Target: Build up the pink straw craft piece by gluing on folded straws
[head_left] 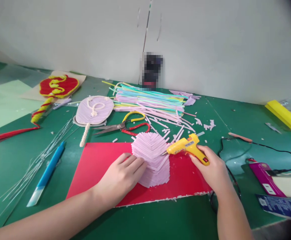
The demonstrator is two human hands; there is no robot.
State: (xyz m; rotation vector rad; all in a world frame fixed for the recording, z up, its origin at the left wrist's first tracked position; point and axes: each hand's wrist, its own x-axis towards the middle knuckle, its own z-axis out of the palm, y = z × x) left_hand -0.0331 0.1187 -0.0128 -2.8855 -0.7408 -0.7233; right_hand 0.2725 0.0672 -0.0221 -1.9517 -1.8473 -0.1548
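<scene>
My right hand is wrapped round the handle of a yellow hot glue gun. Its nozzle points left, at the right edge of a lilac pipe-cleaner panel laid in slanting rows. Closed fingers of my left hand press on the panel's left side, with the fingertips partly hidden. Under the panel lies a red sheet with a ragged white front edge. Just behind the panel are scissors with one yellow and one red handle, blades pointing left.
Pastel pipe cleaners lie in a heap at the back, with cut scraps in front. To the left are a lilac fan, a red-and-yellow fan, thin wires and a blue pen-like tool. A black cord runs to a purple power strip.
</scene>
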